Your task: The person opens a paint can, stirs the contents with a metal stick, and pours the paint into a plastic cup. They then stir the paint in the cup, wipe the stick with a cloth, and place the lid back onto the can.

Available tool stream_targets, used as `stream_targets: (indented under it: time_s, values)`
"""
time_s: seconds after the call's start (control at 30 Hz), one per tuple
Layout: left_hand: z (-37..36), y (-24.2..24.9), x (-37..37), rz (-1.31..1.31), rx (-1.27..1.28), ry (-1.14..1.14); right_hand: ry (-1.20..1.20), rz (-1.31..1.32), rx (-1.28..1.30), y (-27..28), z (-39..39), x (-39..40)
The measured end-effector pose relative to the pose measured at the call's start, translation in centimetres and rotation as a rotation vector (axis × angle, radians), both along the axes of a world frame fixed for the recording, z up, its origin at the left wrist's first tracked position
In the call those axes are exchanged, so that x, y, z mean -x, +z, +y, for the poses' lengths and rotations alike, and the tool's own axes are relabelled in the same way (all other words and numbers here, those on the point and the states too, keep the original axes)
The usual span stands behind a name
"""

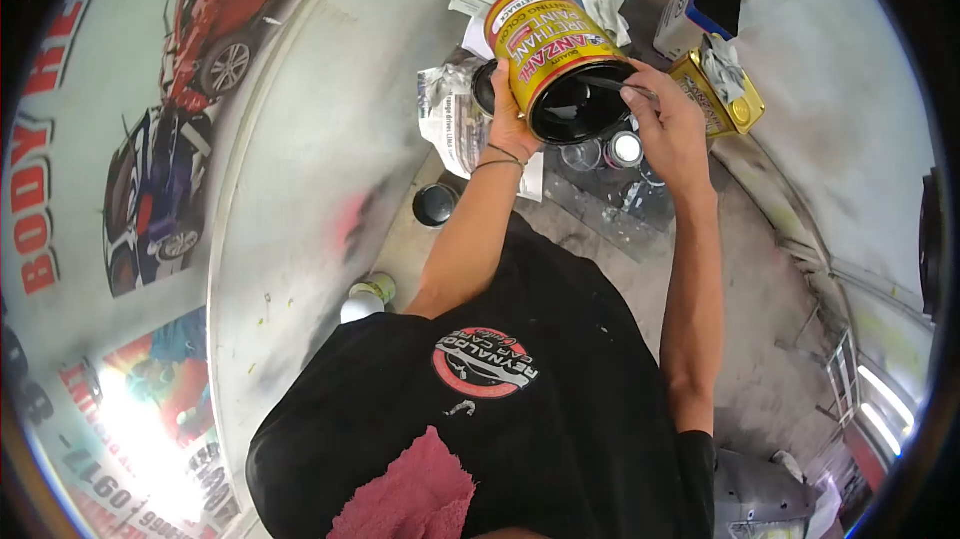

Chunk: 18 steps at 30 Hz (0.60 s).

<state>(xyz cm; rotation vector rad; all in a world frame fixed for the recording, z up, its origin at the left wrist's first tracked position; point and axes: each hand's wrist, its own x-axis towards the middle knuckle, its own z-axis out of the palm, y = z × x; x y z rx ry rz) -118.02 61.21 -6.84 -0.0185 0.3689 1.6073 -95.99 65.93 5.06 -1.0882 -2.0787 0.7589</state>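
Observation:
My left hand (512, 117) is closed around the side of a yellow paint can (545, 34) labelled urethane paint. The can is tipped, its mouth facing me, and glossy black paint (572, 111) shows inside. At the rim, my right hand (668, 124) pinches a thin dark stirring stick (608, 86) whose far end reaches into the can's mouth. Behind my left wrist, a round dark lid or tin (483, 87) is partly hidden.
Newspaper sheets (455, 129) lie under and beyond the can. Clear cups and a small jar (625, 149) stand below it. At right are a yellow rectangular tin (745, 114) and a white-and-blue container (680, 24). A black-filled bowl (436, 204) sits near the left wall.

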Motion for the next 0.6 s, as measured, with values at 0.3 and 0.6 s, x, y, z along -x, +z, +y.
stream_targets:
  time_s: [0.3,0.6]
  values:
    - [-0.8,0.5,-1.4,0.07,-0.06,0.041,-0.029,0.079,0.046,-0.4,-1.5,-1.6]
    - [-0.8,-0.7,-1.7,0.047,-0.048,0.054,-0.026,0.112,0.048,-1.4,-1.4,-2.1]
